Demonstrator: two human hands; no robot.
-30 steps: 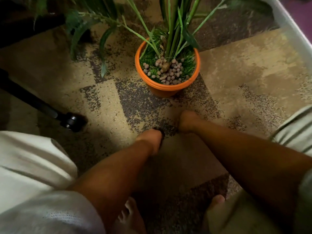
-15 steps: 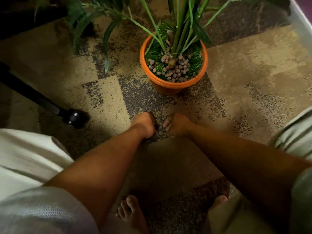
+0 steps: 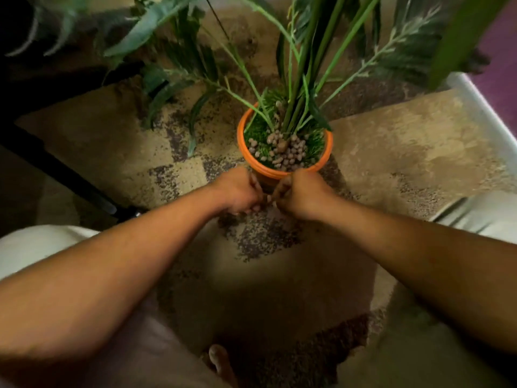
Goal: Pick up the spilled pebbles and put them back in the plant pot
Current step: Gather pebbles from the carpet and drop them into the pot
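Observation:
An orange plant pot [image 3: 244, 148] stands on the patterned carpet, with green stems rising from it. A heap of brownish pebbles [image 3: 288, 156] lies on the fake grass inside. My left hand [image 3: 237, 191] and my right hand [image 3: 303, 195] are curled into fists, knuckles almost touching, just in front of the pot's near rim and slightly above the floor. Small pale bits that look like pebbles show between the curled fingers. I see no loose pebbles on the carpet around the hands.
Long leaves [image 3: 156, 26] spread over the left and far side. A black pole [image 3: 70, 177] slants across the floor at left. A white edge [image 3: 488, 110] borders the carpet at right. My bare foot [image 3: 219, 362] is at the bottom.
Both fists have come together and moved forward from the bare carpet up to the pot's near rim. The view has swung closer to the pot.

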